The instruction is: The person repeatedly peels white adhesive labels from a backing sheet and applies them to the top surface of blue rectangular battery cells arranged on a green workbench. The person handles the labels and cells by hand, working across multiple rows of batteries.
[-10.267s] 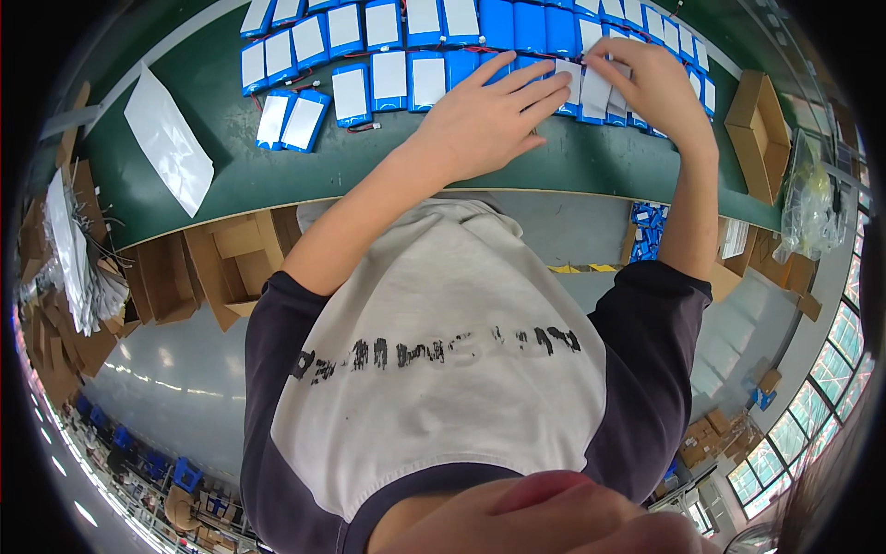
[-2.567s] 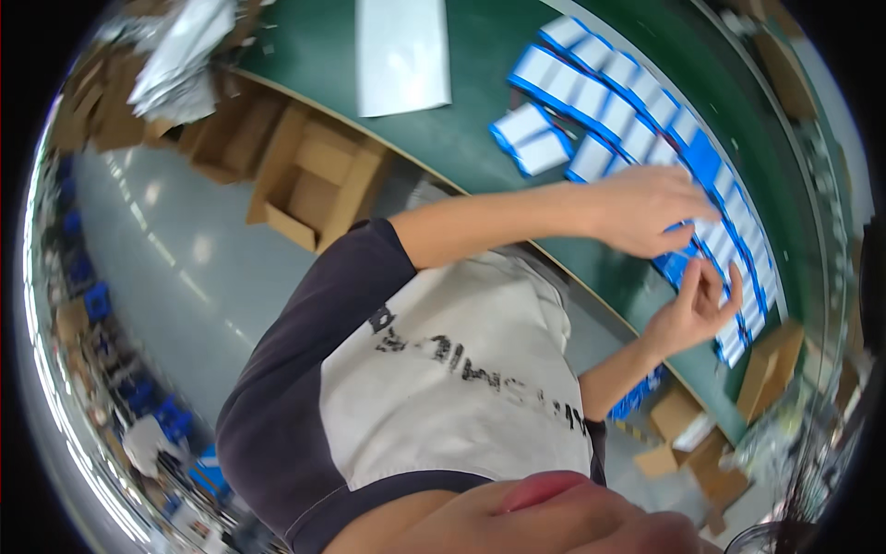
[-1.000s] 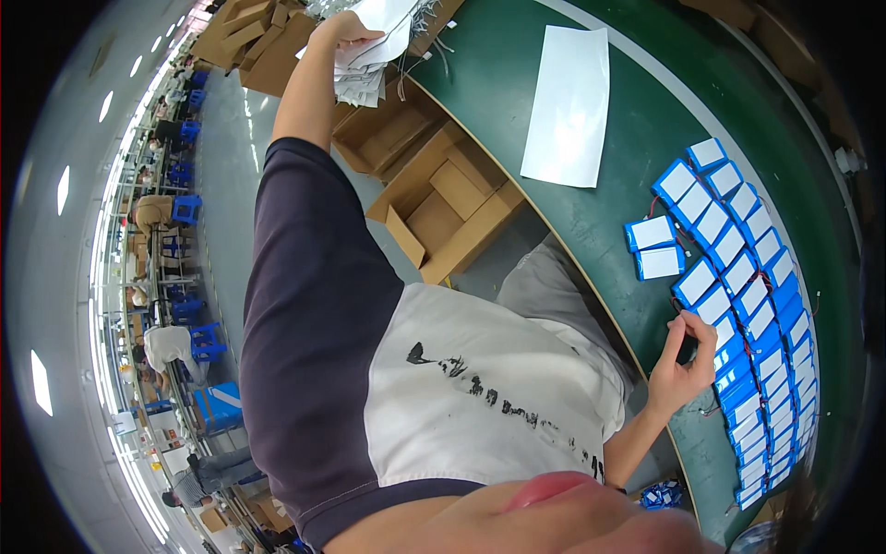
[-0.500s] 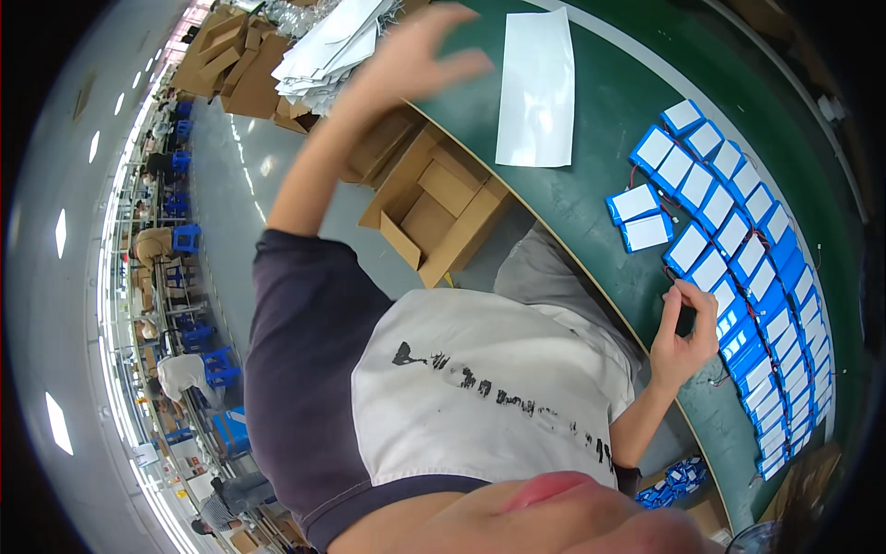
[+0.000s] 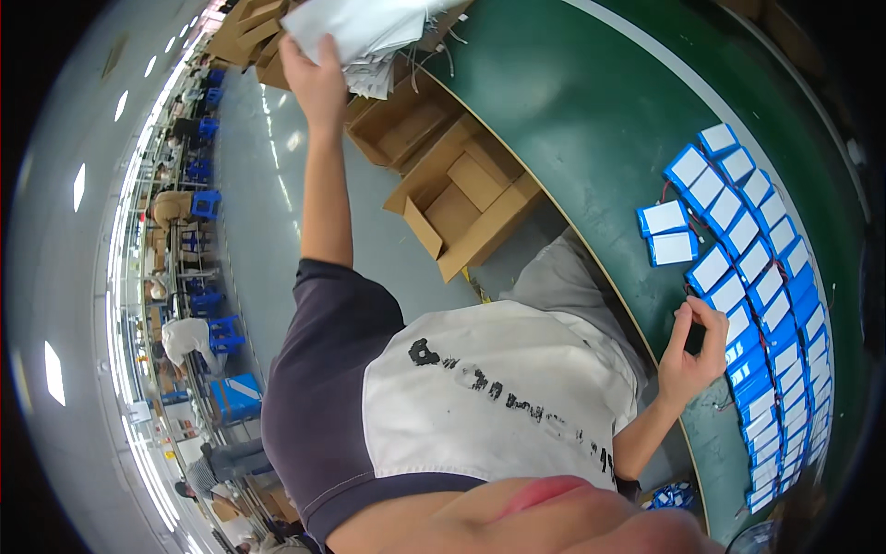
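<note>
At the upper left, my left hand is closed on the edge of a glossy white sheet, thumb on top. The sheet lies over a ragged pile of white sheets. On the right, my right hand is curled, thumb and fingertips pressed together beside the nearest row of blue battery packs. A dark patch shows between its fingers; I cannot make out what they hold. The packs carry white labels and thin red and black wires. Two packs lie side by side apart from the rows.
The green table has a curved near edge. Open cardboard boxes stand below it by my legs, with more cardboard past the pile. A box of blue packs sits low at the right. People work along a bench far left.
The white sheet has left the table and is now in my left hand over the pile. That hand moved leftward. My right hand stays in its pinch by the packs.
</note>
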`<state>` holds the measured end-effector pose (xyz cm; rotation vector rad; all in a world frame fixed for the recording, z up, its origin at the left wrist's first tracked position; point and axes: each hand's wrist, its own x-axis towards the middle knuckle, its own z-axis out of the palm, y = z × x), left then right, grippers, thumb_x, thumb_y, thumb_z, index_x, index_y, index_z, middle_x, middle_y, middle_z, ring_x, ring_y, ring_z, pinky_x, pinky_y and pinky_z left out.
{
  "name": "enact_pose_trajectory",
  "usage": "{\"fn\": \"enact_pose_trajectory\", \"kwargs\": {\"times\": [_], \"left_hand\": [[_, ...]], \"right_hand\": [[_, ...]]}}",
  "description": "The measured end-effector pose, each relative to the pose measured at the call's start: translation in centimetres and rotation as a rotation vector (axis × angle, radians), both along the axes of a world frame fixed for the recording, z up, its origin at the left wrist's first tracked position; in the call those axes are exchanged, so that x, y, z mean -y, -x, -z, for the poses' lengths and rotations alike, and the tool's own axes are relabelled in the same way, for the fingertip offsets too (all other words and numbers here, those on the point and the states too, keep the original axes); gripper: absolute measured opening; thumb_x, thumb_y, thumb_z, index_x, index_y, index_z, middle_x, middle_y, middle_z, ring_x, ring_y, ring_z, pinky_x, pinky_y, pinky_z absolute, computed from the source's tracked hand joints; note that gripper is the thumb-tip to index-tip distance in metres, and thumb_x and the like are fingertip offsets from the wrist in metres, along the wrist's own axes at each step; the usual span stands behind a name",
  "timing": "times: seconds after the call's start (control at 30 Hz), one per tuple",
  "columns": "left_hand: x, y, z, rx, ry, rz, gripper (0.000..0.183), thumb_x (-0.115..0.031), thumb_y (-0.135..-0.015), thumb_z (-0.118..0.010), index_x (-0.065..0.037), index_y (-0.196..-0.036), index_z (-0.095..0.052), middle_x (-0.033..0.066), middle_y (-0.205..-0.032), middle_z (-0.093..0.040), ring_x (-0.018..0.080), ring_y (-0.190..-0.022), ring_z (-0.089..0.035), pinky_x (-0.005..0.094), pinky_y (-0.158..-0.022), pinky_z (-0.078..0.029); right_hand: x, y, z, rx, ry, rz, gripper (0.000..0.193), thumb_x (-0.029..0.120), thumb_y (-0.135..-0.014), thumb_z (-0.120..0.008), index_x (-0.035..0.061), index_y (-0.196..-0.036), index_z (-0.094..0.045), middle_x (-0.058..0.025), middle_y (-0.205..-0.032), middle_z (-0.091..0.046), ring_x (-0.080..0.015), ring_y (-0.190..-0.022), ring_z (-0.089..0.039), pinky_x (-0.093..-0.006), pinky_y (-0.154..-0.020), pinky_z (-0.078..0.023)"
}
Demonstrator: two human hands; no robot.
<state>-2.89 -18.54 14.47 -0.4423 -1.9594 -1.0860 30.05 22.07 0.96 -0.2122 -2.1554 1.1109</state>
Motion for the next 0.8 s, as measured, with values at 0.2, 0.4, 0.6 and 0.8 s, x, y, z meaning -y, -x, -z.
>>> {"fn": "enact_pose_trajectory", "kwargs": {"times": [0.2, 0.4, 0.6, 0.8], "left_hand": [[11.5, 11.7, 0.3, 0.274, 0.096, -0.390, 0.055, -0.003, -0.088, -0.060, 0.009, -0.139, -0.046, 0.0264, -0.127, -0.063, 0.0362, -0.117, -0.064, 0.0391, -0.102, -0.047], [10.1, 16.0, 2.0, 0.515, 0.476, -0.390, 0.099, -0.030, -0.082, -0.080, -0.001, -0.157, -0.023, 0.0315, -0.145, -0.047, 0.0462, -0.131, -0.047, 0.0529, -0.110, -0.039], [9.2, 23.6, -1.7, 0.274, 1.015, -0.513, 0.083, -0.070, -0.087, -0.064, -0.023, -0.154, -0.047, 0.0220, -0.156, -0.045, 0.0479, -0.140, -0.042, 0.0662, -0.112, -0.031], [4.3, 33.3, 2.1, 0.304, 0.956, -0.245, 0.065, -0.065, -0.100, -0.046, -0.024, -0.150, -0.053, 0.0210, -0.155, -0.049, 0.0450, -0.140, -0.047, 0.0502, -0.118, -0.035]], "right_hand": [[-0.3, -0.5, 0.1, 0.021, 0.000, 0.000, 0.013, -0.008, -0.084, -0.073, -0.0019, -0.095, -0.071, -0.0100, -0.079, -0.066, -0.0211, -0.070, -0.060, -0.0312, -0.066, -0.047], [-0.2, -0.2, 0.1, 0.015, -0.006, 0.050, 0.013, -0.007, -0.084, -0.073, -0.0015, -0.095, -0.071, -0.0084, -0.077, -0.065, -0.0201, -0.070, -0.059, -0.0309, -0.065, -0.047], [-0.3, -0.1, 0.0, 0.045, 0.037, 0.055, 0.012, -0.007, -0.084, -0.073, -0.0011, -0.094, -0.071, -0.0083, -0.076, -0.064, -0.0193, -0.070, -0.058, -0.0300, -0.064, -0.045], [-0.3, 0.0, 0.4, 0.069, 0.055, 0.078, 0.010, -0.006, -0.085, -0.072, -0.0014, -0.094, -0.071, -0.0078, -0.075, -0.063, -0.0180, -0.068, -0.059, -0.0288, -0.064, -0.046]]}}
